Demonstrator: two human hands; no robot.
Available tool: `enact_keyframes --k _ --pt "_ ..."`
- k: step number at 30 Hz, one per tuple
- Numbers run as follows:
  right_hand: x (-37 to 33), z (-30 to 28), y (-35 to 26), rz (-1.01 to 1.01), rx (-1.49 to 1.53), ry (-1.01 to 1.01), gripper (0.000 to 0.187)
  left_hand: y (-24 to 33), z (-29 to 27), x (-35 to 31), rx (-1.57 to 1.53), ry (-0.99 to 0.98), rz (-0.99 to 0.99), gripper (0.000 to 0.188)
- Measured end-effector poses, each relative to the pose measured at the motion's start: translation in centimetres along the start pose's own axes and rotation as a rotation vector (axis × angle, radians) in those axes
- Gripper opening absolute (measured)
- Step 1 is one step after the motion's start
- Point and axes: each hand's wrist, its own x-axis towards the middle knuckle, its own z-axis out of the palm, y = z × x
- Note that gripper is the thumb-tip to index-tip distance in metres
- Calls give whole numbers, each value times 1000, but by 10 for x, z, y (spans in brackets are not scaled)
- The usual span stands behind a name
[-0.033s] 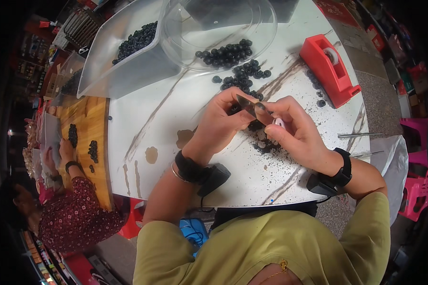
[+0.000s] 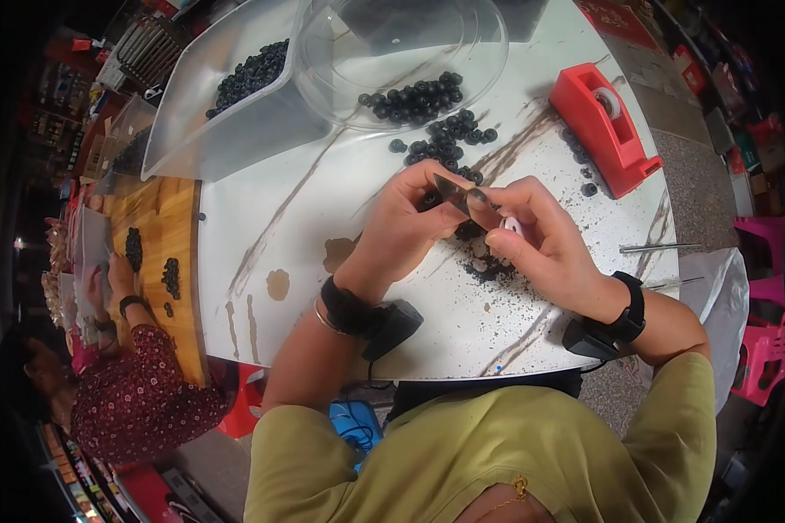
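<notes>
My right hand [image 2: 549, 253] is closed around a small knife [image 2: 481, 212] with a pale handle. Its blade points toward my left hand [image 2: 401, 225], whose thumb and fingers are pinched together beside the metal. Whatever the left fingertips hold is hidden by the fingers and blade. Just beyond both hands lies a loose group of round black beads [image 2: 449, 138]. Below the knife, dark and pale shavings [image 2: 490, 268] are scattered over the white marble-patterned table [image 2: 296, 218].
More beads sit in a round clear tray [image 2: 497, 52] and a translucent bin [image 2: 227, 144]. A red tape dispenser [image 2: 593, 131] stands at right, near thin metal rods [image 2: 658, 248]. At left, a co-worker's hand [image 2: 122, 277] is over a wooden table [image 2: 179, 336] with dark beads.
</notes>
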Motion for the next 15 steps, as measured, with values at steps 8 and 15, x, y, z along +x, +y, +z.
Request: enact_keyframes --k 8,15 --pt "1 -4 1 -27 -58 -17 27 2 -3 -1 70 7 -19 14" --pt "6 -2 -5 32 133 124 24 7 2 -2 -58 16 -121 13"
